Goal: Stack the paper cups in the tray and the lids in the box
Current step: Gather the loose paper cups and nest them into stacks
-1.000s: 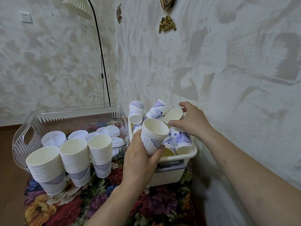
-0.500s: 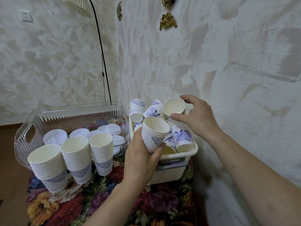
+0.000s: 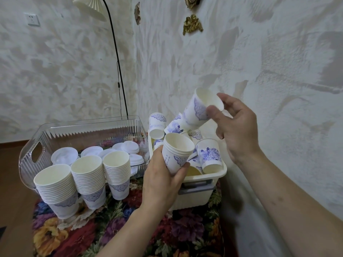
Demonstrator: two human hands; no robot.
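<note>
Head view: right hand (image 3: pixel 239 125) has lifted a cup (image 3: pixel 201 110) clear of the bin (image 3: pixel 207 179) since 1 s ago, when it was only reaching in among the loose cups. Cup is now tilted, mouth up-right, above the pile; thumb and fingertips pinch it near the rim, other fingers loosely spread. Left hand (image 3: pixel 163 180) unchanged: fingers wrapped round a short stack (image 3: pixel 176 154), held upright just over the bin's near-left corner. Means: one more cup freed, prob. next to be nested into the stack. Bin has several loose cups left. Three tall stacks (image 3: pixel 87 179) stand on the cloth (image 3: pixel 118 225) in front of the clear basket (image 3: pixel 30 147), w/ lids (image 3: pixel 64 156) inside it.
</note>
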